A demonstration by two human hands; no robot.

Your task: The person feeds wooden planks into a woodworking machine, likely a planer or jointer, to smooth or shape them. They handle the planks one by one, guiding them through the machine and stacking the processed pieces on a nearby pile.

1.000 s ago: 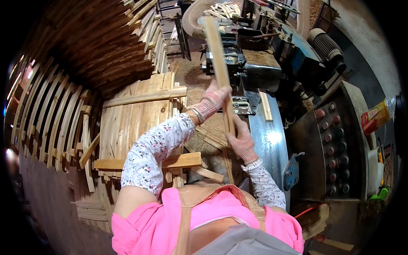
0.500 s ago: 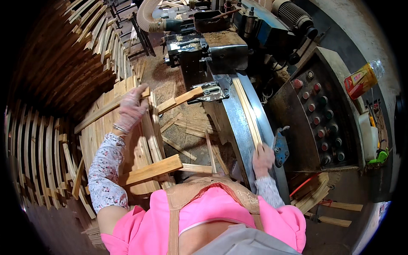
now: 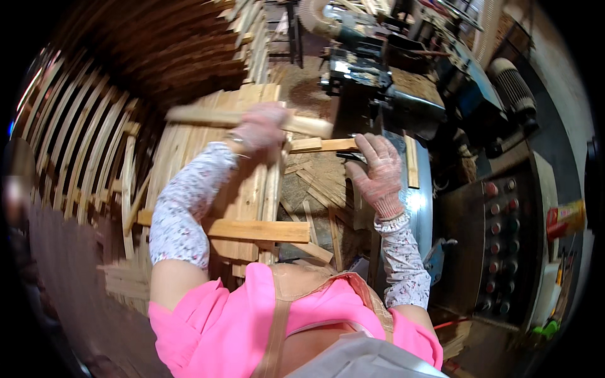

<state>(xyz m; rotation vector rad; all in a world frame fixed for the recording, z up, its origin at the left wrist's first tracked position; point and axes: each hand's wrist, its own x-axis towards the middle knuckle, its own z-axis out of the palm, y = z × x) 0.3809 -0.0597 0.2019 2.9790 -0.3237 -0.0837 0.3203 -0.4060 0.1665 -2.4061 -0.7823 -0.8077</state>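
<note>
My left hand (image 3: 261, 128), in a pale glove, is closed around a wooden strip (image 3: 312, 126) and holds it crosswise above a stack of boards (image 3: 242, 192). The strip and hand are blurred by motion. My right hand (image 3: 380, 173), gloved too, has its thumb and fingers apart and holds nothing I can see. It hovers by the left edge of the metal machine bed (image 3: 416, 214), its fingertips close to the end of a short wooden piece (image 3: 337, 145); I cannot tell whether they touch. On the bed beyond lies a wooden strip (image 3: 411, 162).
A wooden bar (image 3: 258, 230) lies across the near boards. Racked strips (image 3: 82, 138) stand at left. Offcuts (image 3: 321, 186) litter the floor between stack and machine. At right are a button panel (image 3: 501, 246) and a motor (image 3: 513, 82); a ribbed hose (image 3: 315, 19) hangs at the back.
My right hand has left the strips on the bed and moved up and left, its fingers opening. My left hand has lifted its strip and carried it toward the machine. The view has turned leftward.
</note>
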